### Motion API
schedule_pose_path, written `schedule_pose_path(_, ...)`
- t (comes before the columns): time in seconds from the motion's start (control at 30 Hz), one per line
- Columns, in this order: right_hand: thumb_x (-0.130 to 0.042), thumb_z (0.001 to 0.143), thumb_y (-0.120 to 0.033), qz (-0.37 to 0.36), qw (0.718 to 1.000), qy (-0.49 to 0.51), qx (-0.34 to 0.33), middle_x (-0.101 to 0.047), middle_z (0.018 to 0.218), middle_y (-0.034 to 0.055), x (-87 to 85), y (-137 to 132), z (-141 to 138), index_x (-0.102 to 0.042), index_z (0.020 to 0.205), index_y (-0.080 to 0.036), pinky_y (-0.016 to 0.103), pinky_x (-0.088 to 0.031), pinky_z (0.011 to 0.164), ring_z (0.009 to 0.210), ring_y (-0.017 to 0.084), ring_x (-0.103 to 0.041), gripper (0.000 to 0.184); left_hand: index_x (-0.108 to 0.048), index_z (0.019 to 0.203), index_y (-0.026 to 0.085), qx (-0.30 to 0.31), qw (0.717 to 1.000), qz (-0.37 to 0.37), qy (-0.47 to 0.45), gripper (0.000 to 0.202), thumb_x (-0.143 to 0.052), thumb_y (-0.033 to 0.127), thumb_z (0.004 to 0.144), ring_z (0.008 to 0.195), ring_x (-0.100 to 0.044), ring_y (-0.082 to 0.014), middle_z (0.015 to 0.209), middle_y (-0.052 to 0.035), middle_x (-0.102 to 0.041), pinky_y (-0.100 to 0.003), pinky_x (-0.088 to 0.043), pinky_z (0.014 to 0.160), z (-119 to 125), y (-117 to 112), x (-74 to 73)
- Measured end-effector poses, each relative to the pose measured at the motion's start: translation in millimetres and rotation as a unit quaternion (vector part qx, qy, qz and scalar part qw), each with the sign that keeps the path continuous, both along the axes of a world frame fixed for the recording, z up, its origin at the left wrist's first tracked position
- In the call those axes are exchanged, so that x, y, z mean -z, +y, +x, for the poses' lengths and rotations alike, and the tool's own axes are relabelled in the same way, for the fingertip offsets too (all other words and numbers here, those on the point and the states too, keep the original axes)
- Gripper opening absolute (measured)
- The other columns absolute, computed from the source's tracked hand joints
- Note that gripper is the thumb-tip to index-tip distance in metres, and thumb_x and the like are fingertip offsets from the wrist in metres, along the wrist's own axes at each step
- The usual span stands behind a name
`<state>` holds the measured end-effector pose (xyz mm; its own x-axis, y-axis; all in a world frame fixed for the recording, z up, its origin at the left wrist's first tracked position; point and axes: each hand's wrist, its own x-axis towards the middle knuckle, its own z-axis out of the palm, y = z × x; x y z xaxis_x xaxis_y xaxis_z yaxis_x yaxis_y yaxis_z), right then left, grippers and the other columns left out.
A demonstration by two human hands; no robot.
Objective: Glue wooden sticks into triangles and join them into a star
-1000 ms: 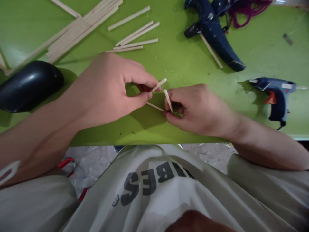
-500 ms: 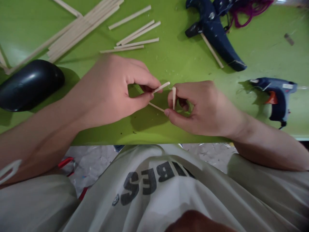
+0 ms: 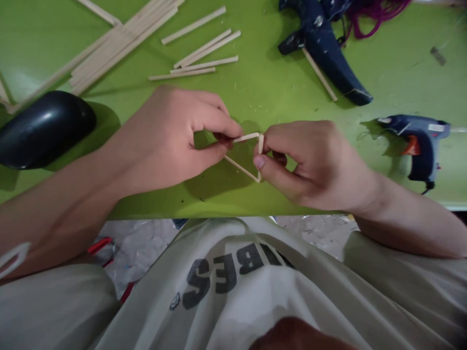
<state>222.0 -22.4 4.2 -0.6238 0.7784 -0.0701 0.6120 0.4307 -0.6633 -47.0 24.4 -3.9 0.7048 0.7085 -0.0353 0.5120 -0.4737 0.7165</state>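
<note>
Between my hands is a small frame of thin wooden sticks, with corners showing at its upper right and lower right. My left hand pinches the upper stick between thumb and forefinger, and the fingers hide the frame's left end. My right hand grips the upright right-hand stick between thumb and bent forefinger. The upper stick's tip touches, or nearly touches, the top of that upright one. The frame is held just above the green table.
Several short sticks and a bundle of longer ones lie beyond my left hand. A black computer mouse sits at the left. At the right are a small glue gun, a larger dark blue tool and purple cord.
The upper stick's tip and the right-hand stick have come together at a corner. My right thumb has moved up from the lower corner onto the upright stick.
</note>
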Motion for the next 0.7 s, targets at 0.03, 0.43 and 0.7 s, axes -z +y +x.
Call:
schedule_pose_path(0.03,-0.055,0.110,-0.024,0.004,1.000,-0.001,-0.001,-0.048,0.070,-0.0026,0.2,-0.1,-0.1,-0.043,0.079,-0.025,0.037,-0.026,0.061,0.061,0.014,-0.037,0.033,-0.082,0.117,0.043,0.002,1.000,0.000,0.002,0.028,-0.057,0.032,0.110,0.094,-0.077,-0.0208,0.115,0.0053,-0.084,-0.044,-0.069,0.080,0.0,0.0,0.1)
schedule_pose_path(0.43,-0.054,0.110,-0.025,0.021,1.000,-0.017,-0.007,-0.052,0.071,-0.0015,0.6,-1.2,-0.7,-0.043,0.080,-0.025,0.038,-0.027,0.064,0.063,0.014,-0.038,0.032,-0.084,0.116,0.044,0.005,1.000,0.000,0.005,0.030,-0.057,0.033,0.109,0.091,-0.076,-0.0223,0.114,0.0047,-0.084,-0.047,-0.067,0.078,1.5,0.1,0.5)
schedule_pose_path(0.7,-0.053,0.111,-0.024,0.031,0.999,-0.019,-0.008,-0.053,0.071,-0.0015,2.2,-1.5,-0.7,-0.043,0.080,-0.025,0.037,-0.029,0.064,0.063,0.015,-0.039,0.032,-0.084,0.118,0.045,0.008,1.000,0.006,0.011,0.031,-0.056,0.033,0.110,0.089,-0.075,-0.0213,0.115,0.0049,-0.085,-0.045,-0.066,0.077,1.0,-1.2,0.7)
